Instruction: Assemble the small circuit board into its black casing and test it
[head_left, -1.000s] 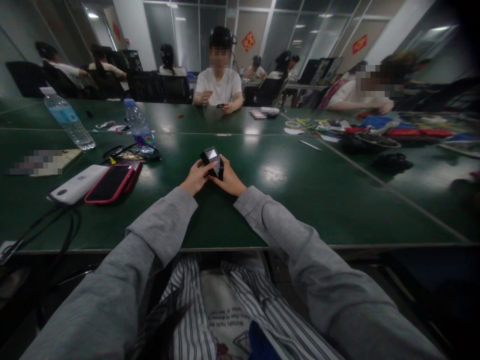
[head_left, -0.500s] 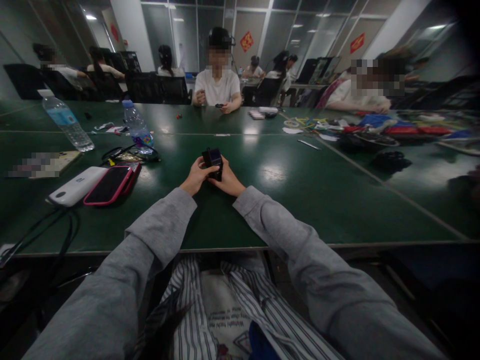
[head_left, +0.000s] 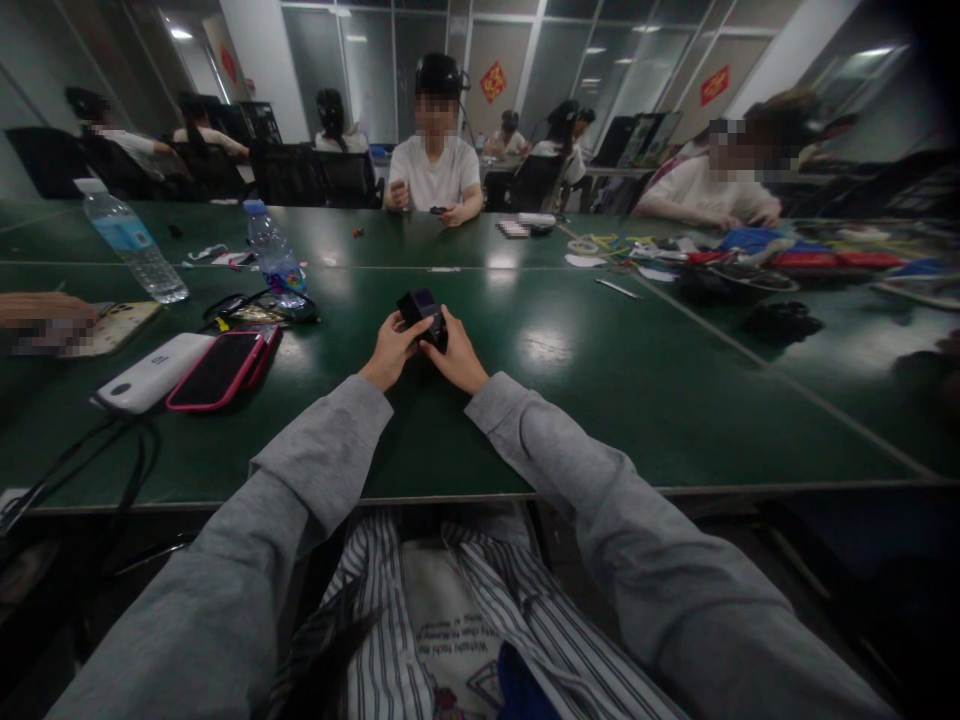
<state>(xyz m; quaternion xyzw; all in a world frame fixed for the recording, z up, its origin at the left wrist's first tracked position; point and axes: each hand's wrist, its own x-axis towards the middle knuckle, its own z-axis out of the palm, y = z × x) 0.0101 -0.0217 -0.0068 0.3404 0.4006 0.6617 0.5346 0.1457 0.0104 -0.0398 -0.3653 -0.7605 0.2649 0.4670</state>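
Note:
Between both hands, above the green table, is a small black boxy device with a dark, glossy face that looks like a screen. My left hand grips its left side, with the thumb across its front. On the other side my right hand has its fingers closed round the right and lower edge. The fingers hide part of the device, and its exact kind is unclear.
To the left are a white power bank, a pink-cased phone, black cables and two water bottles. Another person's hand rests at the left edge. Cords and coloured items lie far right; a person sits opposite.
The black device has turned and tilted in my hands, its top leaning left. Another person's hand has come in at the left edge. The person at the far right has shifted their arms.

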